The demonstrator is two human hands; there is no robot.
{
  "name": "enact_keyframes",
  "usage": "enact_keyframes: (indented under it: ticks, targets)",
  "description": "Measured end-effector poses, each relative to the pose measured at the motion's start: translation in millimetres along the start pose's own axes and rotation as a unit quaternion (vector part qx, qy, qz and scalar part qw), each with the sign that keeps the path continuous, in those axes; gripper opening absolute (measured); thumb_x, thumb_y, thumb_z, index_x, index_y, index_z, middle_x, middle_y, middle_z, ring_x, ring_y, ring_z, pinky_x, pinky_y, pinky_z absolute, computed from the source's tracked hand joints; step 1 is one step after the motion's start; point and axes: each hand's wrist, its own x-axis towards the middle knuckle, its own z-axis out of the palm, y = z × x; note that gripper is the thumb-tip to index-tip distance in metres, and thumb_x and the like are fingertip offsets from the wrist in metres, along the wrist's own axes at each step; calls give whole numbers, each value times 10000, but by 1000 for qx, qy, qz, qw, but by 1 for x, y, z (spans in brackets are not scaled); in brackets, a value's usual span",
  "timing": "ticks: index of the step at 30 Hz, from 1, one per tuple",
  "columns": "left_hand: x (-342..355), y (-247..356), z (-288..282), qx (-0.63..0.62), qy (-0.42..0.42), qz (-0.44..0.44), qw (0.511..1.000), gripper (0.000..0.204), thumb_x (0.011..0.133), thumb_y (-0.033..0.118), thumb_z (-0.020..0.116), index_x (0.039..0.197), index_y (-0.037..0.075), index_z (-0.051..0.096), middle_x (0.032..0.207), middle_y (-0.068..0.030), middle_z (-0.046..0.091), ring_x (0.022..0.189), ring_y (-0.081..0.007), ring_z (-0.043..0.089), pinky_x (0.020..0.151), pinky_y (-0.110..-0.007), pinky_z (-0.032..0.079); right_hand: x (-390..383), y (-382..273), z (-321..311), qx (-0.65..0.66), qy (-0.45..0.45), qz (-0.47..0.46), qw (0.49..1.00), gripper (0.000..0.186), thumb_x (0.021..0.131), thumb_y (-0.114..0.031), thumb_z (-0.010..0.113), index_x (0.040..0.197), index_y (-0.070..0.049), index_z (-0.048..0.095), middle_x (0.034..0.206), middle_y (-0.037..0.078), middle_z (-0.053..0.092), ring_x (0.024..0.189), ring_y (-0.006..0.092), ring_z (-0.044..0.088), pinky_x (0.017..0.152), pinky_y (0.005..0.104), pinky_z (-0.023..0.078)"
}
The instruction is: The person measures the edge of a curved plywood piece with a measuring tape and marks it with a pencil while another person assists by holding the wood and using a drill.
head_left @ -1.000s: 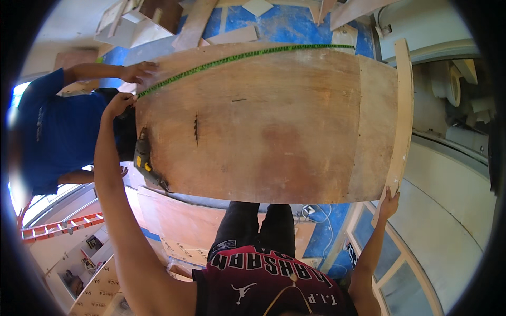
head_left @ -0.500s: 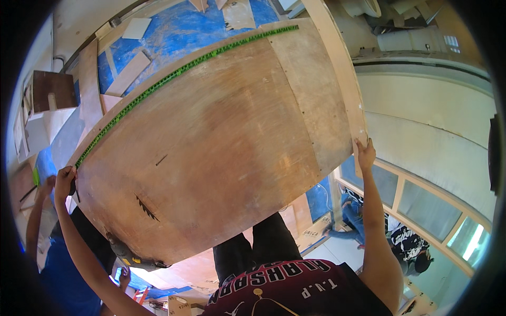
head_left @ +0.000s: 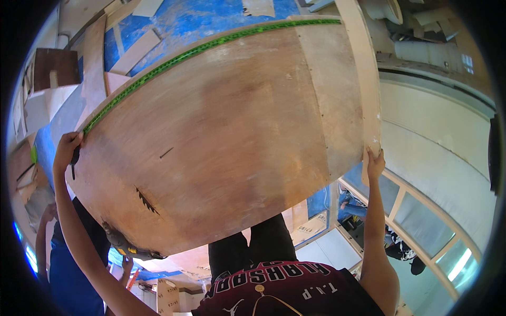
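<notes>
A large plywood-topped board (head_left: 232,131) lies in front of me. My left hand (head_left: 67,150) is closed around a tape measure (head_left: 75,157) with a dark case at the board's left corner. Its green blade (head_left: 174,62) runs out along the far edge, the tip meeting a pale wood strip (head_left: 363,68) on the right. At the near end of that strip, my right hand (head_left: 374,163) pinches its edge between thumb and fingers. A short toothed saw blade (head_left: 146,201) and a nail-like piece (head_left: 166,152) rest on the plywood.
A yellow and black power tool (head_left: 129,248) sits at the near left corner. Beyond, wood offcuts (head_left: 136,51) lie on blue sheeting (head_left: 184,21). A person in dark blue (head_left: 74,274) stands at my left. A framed panel (head_left: 421,208) is at right.
My left hand has moved farther away along the left side with the tape measure. The blade has shifted right, and its tip now reaches the pale strip. My right hand still grips the strip.
</notes>
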Motion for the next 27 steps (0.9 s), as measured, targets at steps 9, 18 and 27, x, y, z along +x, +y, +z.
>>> enact_keyframes:
  ticks: [9,18,27]
  targets:
    - [8,28,9,111,2,59,992,612,1042,515,528,700,10,581,623,-84,511,639,-187,448,694,-389,417,0,9,7,19,-22,1,1000,687,934,-409,737,1377,87,566,1288,303,662,1170,418,662,985,466,520]
    - [-4,36,21,105,45,-9,993,529,994,484,632,648,83,623,599,-1,512,566,-134,419,565,-325,354,2,-5,12,-25,-56,19,998,829,943,-558,674,1410,108,514,1245,343,652,1117,471,666,916,524,545]
    - [7,44,3,99,-40,-113,988,492,928,553,686,715,115,753,592,-6,613,525,-162,530,539,-377,421,4,-2,12,-21,-59,5,998,840,932,-585,671,1379,113,533,1215,347,659,1058,473,686,892,531,561]
